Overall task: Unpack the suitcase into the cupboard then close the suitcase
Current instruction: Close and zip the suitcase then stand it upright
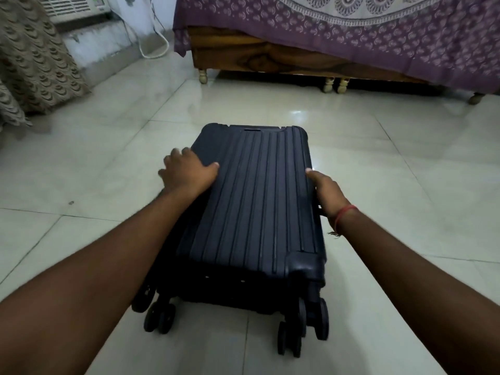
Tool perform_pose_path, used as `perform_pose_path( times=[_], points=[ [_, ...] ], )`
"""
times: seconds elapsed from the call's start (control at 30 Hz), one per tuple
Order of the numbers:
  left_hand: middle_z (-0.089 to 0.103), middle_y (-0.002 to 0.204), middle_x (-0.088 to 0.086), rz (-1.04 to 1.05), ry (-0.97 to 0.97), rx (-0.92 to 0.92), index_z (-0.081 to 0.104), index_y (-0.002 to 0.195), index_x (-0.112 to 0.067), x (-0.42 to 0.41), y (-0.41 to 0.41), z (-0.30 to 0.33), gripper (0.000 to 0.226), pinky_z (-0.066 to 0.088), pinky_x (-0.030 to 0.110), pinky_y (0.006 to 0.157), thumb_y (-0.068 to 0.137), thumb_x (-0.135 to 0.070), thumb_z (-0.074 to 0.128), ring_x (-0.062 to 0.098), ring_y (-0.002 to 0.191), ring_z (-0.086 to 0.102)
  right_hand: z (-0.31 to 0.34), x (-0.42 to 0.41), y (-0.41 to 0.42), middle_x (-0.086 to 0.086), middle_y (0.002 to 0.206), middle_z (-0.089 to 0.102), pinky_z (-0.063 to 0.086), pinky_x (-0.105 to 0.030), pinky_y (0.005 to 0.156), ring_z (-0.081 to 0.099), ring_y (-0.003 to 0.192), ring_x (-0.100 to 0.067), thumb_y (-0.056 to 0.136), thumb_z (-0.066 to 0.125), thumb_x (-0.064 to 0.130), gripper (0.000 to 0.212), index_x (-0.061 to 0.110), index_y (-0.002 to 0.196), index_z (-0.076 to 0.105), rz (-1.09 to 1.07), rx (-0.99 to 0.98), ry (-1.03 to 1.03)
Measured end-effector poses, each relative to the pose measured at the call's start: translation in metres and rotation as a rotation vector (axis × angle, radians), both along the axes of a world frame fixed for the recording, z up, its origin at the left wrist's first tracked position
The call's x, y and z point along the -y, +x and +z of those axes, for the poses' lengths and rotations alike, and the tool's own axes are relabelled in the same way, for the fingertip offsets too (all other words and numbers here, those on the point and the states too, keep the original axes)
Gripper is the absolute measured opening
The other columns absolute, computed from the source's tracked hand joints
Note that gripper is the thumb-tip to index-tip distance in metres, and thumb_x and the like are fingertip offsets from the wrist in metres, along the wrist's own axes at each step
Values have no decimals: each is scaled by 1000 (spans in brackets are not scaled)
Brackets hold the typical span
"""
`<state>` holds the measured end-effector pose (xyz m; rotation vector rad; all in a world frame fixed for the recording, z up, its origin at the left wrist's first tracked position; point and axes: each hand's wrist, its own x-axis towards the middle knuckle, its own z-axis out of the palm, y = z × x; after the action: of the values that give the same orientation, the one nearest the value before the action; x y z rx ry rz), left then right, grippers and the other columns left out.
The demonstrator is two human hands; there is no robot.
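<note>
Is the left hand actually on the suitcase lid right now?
Touching. The head view shows the left hand lying flat on the ribbed top of the suitcase, thumb pressed on it, no gap.

Both forearms are bare with no sleeves showing, the left hand (189, 170) carries nothing on it, and the right hand (328, 194) has a thin red thread (343, 215) tied round its wrist, frayed end dangling.

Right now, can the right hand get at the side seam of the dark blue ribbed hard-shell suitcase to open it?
Probably yes: the right hand already rests on the right edge of the closed dark blue ribbed hard-shell suitcase, with only bare floor beside it.
</note>
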<state>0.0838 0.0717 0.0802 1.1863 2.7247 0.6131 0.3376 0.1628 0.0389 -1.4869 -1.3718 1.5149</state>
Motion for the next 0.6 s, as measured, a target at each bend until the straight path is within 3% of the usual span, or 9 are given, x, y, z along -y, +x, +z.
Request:
perform_pose_path(
  times=[0.07, 0.17, 0.3, 0.47, 0.6],
  points=[
    [54, 130, 15, 118, -39, 297, 49, 131, -5, -6, -28, -2, 86, 47, 43, 95, 74, -68, 63, 35, 117, 54, 2, -10, -12, -3, 114, 65, 48, -37, 94, 63, 99, -23, 74, 60, 63, 67, 15, 121, 61, -4, 83, -12],
    [66, 115, 10, 84, -6, 668, 58, 122, -8, -10, -46, -8, 89, 53, 41, 90, 59, -70, 72, 30, 96, 66, 2, -16, -23, -7, 105, 67, 53, -35, 83, 66, 87, -23, 81, 66, 52, 54, 12, 115, 57, 8, 116, -13],
    [67, 110, 8, 91, 37, 659, 60, 115, -12, -15, -51, -15, 90, 54, 42, 89, 49, -72, 71, 29, 92, 66, 4, -17, -25, -10, 100, 70, 55, -31, 68, 69, 84, -25, 82, 70, 45, 51, 6, 114, 59, -19, 89, -10],
    [61, 105, 5, 93, 118, 584, 52, 99, -15, -6, -40, -10, 60, 53, 39, 88, 67, -61, 74, 28, 96, 62, 8, -2, -11, -12, 105, 68, 55, -31, 66, 69, 87, -27, 83, 71, 37, 50, 3, 117, 54, -71, 17, 25],
    [63, 105, 6, 71, 233, 478, 59, 107, -7, -2, -30, 16, 69, 52, 36, 83, 70, -65, 70, 27, 94, 61, 43, 14, 5, -9, 111, 65, 56, -35, 72, 68, 94, -24, 87, 70, 28, 44, 7, 120, 50, -102, -95, 153]
  ],
)
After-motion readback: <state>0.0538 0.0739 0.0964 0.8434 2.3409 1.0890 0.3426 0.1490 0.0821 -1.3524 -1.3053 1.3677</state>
